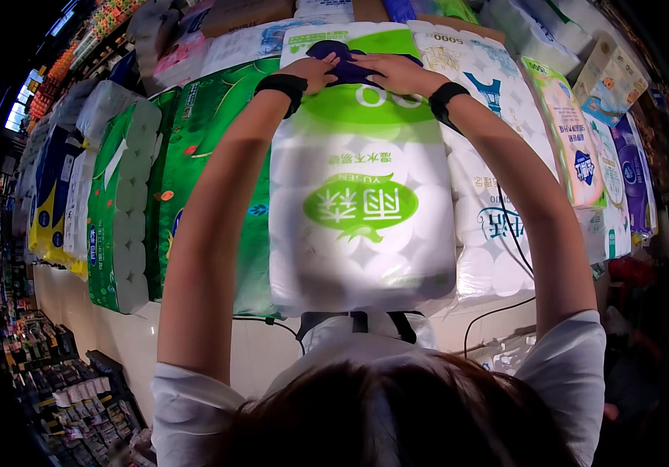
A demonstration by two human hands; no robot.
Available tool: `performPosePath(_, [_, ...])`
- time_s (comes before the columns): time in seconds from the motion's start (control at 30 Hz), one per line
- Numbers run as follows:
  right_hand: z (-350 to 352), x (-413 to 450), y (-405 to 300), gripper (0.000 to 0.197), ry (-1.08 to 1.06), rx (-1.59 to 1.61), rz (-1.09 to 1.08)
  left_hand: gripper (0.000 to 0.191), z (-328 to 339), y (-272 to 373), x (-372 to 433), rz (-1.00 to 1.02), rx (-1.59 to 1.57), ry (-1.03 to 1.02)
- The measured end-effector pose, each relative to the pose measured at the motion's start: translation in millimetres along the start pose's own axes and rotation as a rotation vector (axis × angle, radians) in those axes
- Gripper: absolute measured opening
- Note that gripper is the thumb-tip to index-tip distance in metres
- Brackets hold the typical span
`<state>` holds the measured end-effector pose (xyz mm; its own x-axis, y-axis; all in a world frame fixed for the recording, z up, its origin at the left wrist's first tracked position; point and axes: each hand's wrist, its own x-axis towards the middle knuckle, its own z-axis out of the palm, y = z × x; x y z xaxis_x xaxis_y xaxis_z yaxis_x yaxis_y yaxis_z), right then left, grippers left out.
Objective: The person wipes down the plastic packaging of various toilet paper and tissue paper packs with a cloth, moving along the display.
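Before me lies a large plastic-wrapped pack of toilet rolls (363, 257), white with green printing. Near its far end, a crumpled dark purple cloth (349, 69) rests on the wrap. My left hand (309, 71) presses on the cloth's left part, fingers pointing inward. My right hand (391, 72) lies over the cloth's right part, fingers spread towards the left. Both arms reach out over the pack, with a black band at each wrist. The parts of the cloth under my palms are hidden.
Green toilet-roll packs (212, 175) stand close on the left, and a white pack (498, 152) adjoins on the right. Farther right is a peach-coloured pack (565, 128). A thin black cable (489, 312) loops beside me. Shelves of small goods (78, 403) stand at lower left.
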<state>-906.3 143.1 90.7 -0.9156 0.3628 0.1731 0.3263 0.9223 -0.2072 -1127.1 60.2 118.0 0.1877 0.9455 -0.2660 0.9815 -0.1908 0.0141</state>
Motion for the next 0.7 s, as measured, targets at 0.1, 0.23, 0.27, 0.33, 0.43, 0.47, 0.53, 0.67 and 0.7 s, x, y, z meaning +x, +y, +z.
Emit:
performPosePath(0.1, [-6,-26,-38,0.051,-0.036,0.037,-0.02,0.058,15,14,-45,0.079,0.025,0.017])
performPosePath(0.23, [-3,-55,-92,0.052,-0.013,0.071,-0.103,0.054,39,22,-101,0.241,0.036,0.169])
performPosePath(0.27, [-4,-68,-106,0.053,0.003,0.053,-0.105,0.054,40,31,-118,0.253,0.046,0.18])
performPosePath(0.33, [-5,-84,-137,0.054,-0.004,0.051,-0.112,0.053,48,40,-153,0.319,0.046,0.278])
performPosePath(0.43, [-3,-113,-179,0.056,-0.037,0.079,-0.094,0.055,60,64,-199,0.347,0.041,0.297])
performPosePath(0.47, [-2,-123,-194,0.055,-0.054,0.073,-0.083,0.055,63,72,-215,0.353,0.039,0.297])
performPosePath(0.53, [-9,-142,-229,0.056,-0.086,0.114,-0.064,0.055,69,87,-247,0.348,0.102,0.298])
performPosePath(0.67, [-15,-180,-282,0.061,-0.113,0.211,-0.055,0.058,86,112,-299,0.404,0.125,0.384])
performPosePath(0.7, [-17,-188,-295,0.064,-0.113,0.22,-0.046,0.059,87,118,-311,0.411,0.128,0.373])
